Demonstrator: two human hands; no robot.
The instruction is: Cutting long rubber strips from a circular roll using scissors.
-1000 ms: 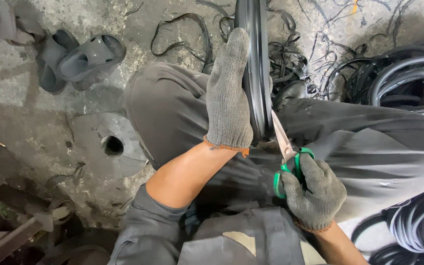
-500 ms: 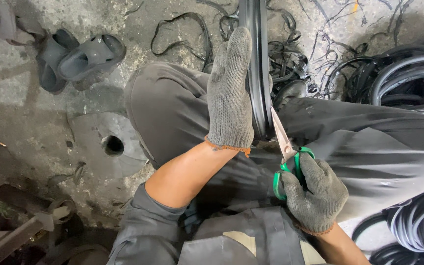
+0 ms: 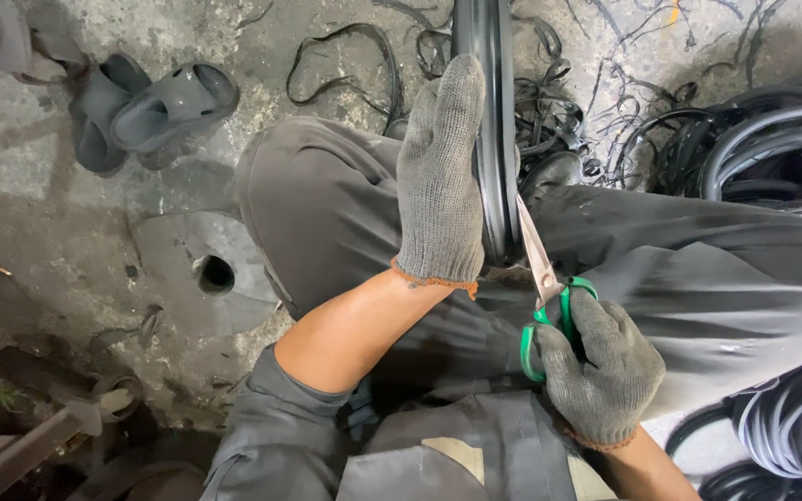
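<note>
My left hand (image 3: 439,176), in a grey knit glove, lies flat against the left side of a large black rubber ring (image 3: 487,37) that stands upright between my knees. My right hand (image 3: 598,364), also gloved, grips green-handled scissors (image 3: 544,288). Their blades point up along the right edge of the ring, touching it just below my left hand. I sit with grey trousers (image 3: 317,204) spread to both sides of the ring.
A pair of grey rubber sandals (image 3: 146,107) lies at the upper left on the dirty concrete floor. A round grey disc with a hole (image 3: 206,269) sits left of my knee. Black rubber strips (image 3: 596,102) and stacked rings (image 3: 772,148) lie at the right.
Hardly anything has moved. The scissors stay at the ring's edge and my left hand keeps its place on the ring.
</note>
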